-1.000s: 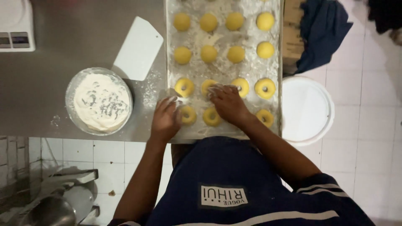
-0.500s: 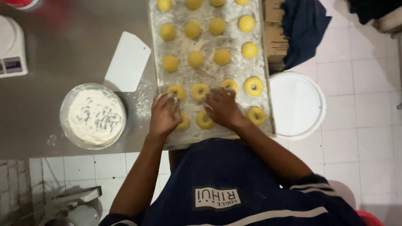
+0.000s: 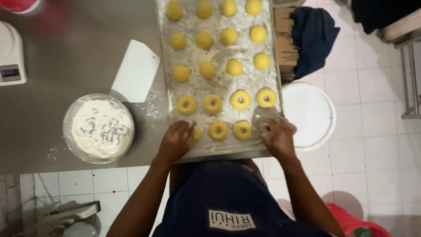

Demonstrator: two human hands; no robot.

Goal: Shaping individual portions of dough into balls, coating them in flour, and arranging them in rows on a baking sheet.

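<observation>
While each hand presses a yellow dough ring (image 3: 218,130) row at the near edge of the floured tray (image 3: 245,83), left hand (image 3: 176,141) curls closed over the left-end piece and right hand (image 3: 278,136) cups the right-end piece. Flour bowl (image 3: 99,127) and white scraper (image 3: 136,71) sit left of the tray, within reach.

Matt, flour-dusted metal tray (image 3: 267,52) carries smooth, soft yellow dough rings (image 3: 213,104), beside it a smooth white plastic scraper (image 3: 136,71) on the dull brushed steel table (image 3: 79,44).
</observation>
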